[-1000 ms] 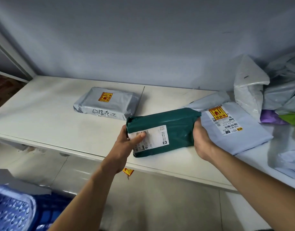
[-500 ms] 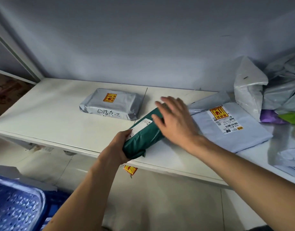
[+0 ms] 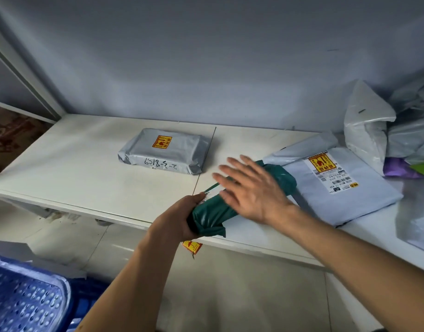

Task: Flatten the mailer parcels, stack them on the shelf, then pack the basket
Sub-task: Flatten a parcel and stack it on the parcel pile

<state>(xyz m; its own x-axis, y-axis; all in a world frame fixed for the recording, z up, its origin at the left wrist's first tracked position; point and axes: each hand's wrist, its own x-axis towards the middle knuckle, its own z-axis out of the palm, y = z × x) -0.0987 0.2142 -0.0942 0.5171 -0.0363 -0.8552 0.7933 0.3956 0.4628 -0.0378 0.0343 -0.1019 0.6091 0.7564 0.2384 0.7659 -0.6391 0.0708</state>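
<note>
A dark green mailer parcel (image 3: pixel 214 213) lies slanted on the white shelf (image 3: pixel 86 168), its near end at the front edge. My left hand (image 3: pixel 176 219) grips that near end. My right hand (image 3: pixel 251 188) lies flat over the parcel's middle with straight, spread fingers. A grey mailer parcel (image 3: pixel 163 150) with a yellow sticker and handwriting rests flat farther back on the shelf. A pale blue mailer parcel (image 3: pixel 345 192) with a shipping label lies to the right, its left edge under the green parcel's far end.
A heap of white and grey mailers (image 3: pixel 383 130) with purple and green bits fills the shelf's right end. A blue perforated basket (image 3: pixel 23 300) stands at the bottom left on the tiled floor. A yellow sticker (image 3: pixel 191 246) hangs under the shelf edge.
The green parcel went from held upright in both hands to slanted on the shelf. My right hand left its far end and now lies flat on top.
</note>
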